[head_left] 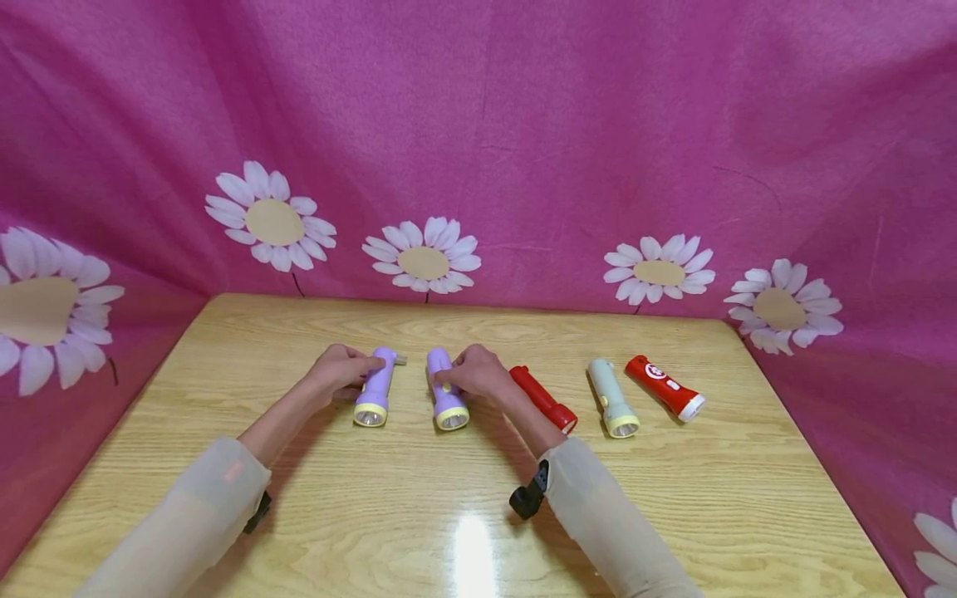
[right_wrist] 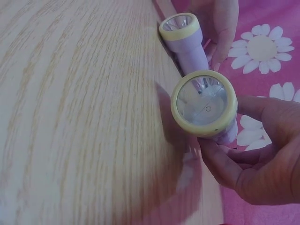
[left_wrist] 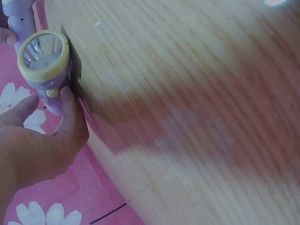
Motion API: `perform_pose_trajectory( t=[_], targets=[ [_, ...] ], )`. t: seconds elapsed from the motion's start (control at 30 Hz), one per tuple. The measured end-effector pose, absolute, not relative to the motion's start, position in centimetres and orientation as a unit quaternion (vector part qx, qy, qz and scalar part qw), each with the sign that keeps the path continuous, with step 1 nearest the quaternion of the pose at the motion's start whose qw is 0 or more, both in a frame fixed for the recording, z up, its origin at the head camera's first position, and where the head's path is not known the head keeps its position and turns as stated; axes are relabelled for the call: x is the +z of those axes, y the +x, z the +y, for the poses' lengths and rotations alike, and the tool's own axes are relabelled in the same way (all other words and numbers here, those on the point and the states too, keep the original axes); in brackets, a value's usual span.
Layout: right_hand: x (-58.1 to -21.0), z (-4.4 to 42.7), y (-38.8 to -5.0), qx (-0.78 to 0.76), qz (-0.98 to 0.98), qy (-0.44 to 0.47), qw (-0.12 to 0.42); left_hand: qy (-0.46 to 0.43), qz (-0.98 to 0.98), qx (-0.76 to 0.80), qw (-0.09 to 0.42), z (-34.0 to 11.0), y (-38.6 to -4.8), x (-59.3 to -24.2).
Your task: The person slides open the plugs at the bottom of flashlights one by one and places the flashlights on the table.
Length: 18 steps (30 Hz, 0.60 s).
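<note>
2 purple flashlights (head_left: 379, 382) (head_left: 447, 402), 1 per hand (head_left: 340, 370) (head_left: 478, 372), reflectors (right_wrist: 201, 101) inside yellow rims (right_wrist: 194, 131)

White glare on tabletop (head_left: 359, 515), hazy wrist views

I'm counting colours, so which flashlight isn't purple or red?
The pale grey-green flashlight, second from the right. The other four are two purple flashlights and two red flashlights.

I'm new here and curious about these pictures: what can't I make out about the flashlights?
Red flashlight beside the right forearm: head view, partly hidden by that forearm.
Emblem on the far-right flashlight: head view, details too small.
Right purple flashlight: left wrist view, front cut off by the top edge.
Grey piece beside the left purple flashlight: head view, too small to identify.
</note>
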State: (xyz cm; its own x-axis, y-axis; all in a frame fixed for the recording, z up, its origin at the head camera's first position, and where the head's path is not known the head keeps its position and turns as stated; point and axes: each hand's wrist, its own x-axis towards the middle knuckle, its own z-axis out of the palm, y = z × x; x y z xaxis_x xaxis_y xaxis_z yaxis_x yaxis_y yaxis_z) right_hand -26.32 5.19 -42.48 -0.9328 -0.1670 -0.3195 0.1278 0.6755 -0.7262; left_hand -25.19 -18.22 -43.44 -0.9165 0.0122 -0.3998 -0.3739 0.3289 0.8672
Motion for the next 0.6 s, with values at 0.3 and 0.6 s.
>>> perform_pose_trajectory(
  t=[0.3, 0.6],
  targets=[
    [-42.0, 5.0, -26.1, -0.387, 0.907, -0.030, 0.162, -0.116, 0.803, 0.561, 0.164, -18.6, -25.4, -43.2],
    [-41.2, 4.7, -25.7, -0.404, 0.901, -0.044, 0.148, -0.108, 0.800, 0.571, 0.152, -18.9, -25.0, -42.2]
  ],
)
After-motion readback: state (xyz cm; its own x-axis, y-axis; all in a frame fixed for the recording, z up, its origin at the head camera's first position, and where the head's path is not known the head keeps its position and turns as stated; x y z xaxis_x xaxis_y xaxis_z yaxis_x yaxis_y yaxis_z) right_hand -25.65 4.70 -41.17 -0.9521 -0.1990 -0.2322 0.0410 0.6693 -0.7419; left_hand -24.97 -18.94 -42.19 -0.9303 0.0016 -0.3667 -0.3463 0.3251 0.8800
